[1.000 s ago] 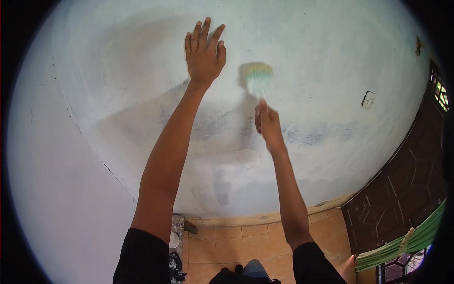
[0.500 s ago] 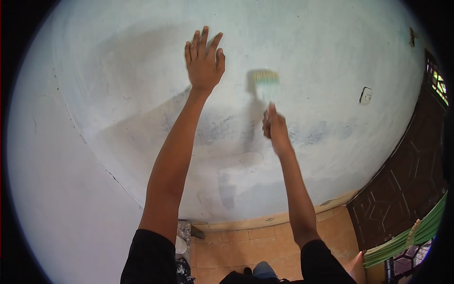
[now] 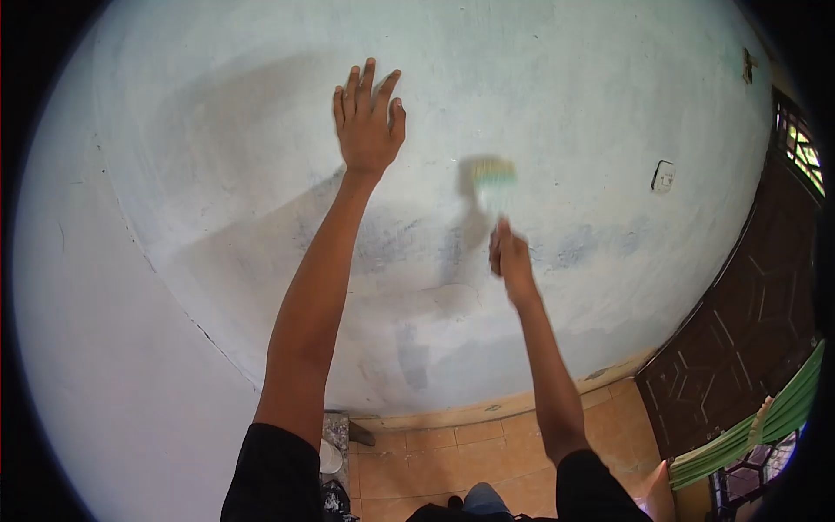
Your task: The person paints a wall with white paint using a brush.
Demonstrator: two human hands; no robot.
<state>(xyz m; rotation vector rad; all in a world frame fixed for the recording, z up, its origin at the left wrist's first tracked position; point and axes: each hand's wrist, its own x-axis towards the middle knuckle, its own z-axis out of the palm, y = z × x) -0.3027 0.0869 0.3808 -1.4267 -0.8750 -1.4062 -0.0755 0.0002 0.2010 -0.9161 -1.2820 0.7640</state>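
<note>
One wide-angle camera, worn on the person's head, faced the wall (image 3: 565, 87) from close by, tilted down to catch the tiled floor (image 3: 435, 435) near and the dark door (image 3: 739, 348) at right.

Pale blue-green plastered wall (image 3: 217, 130) with grey patchy stains, whiter side wall (image 3: 96, 365) meeting it along a dark corner line at left, small switch plate (image 3: 664, 176) at right, orange tiled floor (image 3: 452, 442) below, dark carved wooden door (image 3: 739, 348), green curtain (image 3: 752, 435), daylight through a grilled window (image 3: 796, 152).

Left hand (image 3: 365, 122) open, flat; right hand (image 3: 511, 259) clenched (both raised overhead)
</note>
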